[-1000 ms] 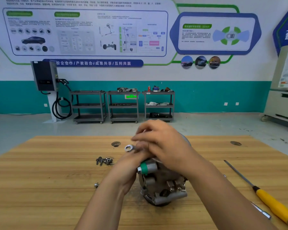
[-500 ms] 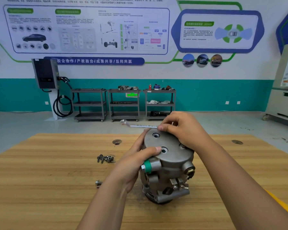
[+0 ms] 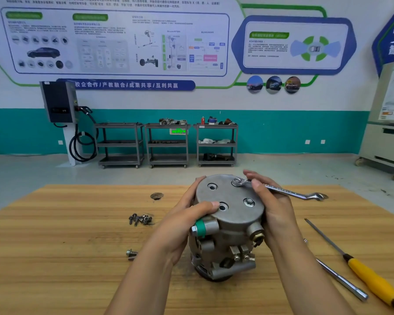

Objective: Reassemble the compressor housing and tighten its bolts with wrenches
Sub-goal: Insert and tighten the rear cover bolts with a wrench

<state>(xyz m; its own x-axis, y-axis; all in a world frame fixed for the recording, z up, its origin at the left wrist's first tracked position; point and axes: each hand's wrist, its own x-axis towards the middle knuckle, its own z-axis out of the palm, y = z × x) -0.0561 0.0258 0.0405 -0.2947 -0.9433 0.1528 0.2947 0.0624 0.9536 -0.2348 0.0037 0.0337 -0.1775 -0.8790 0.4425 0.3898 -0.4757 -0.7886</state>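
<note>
Roughly half done by the look of it. Workbench [image 3: 55, 258] carries everything; compressor housing [image 3: 228, 244] stands on end at its near middle, with the end cover [image 3: 233, 214] seated on top, facing up. Left hand [image 3: 182, 226] grips the housing's left side, thumb hooked over the cover rim to steady it. Right hand [image 3: 275, 214] is wrapped round the wrench [image 3: 289, 192] close to its ring end; the open end sticks out right over the bench. Ring end sits on the far-right bolt [image 3: 237, 181], so I'd judge that one is being tightened now, torque unknown. Near-right bolt [image 3: 248, 202] is in its hole, head down on the cover. Can't tell how snug it is. Far-left hole [image 3: 212, 186] and near-left hole [image 3: 222, 206] show no bolt, so two of four are left to fit and tighten, then probably a final pass round all four. Spares: bolt pile [image 3: 140, 219] left of the housing, well apart, plus a single bolt [image 3: 131, 253] nearer, beside the left wrist. Yellow-handled screwdriver [image 3: 371, 276] and a steel bar [image 3: 341, 280] lie at near right, untouched. Containers are three shelf carts on the far wall — left cart [image 3: 120, 144]: nothing I can make out; middle cart [image 3: 167, 144]: metal parts on top; right cart [image 3: 216, 144]: red can and dark parts on top, pale rags or similar mid-shelf, dark bits at the bottom.
</note>
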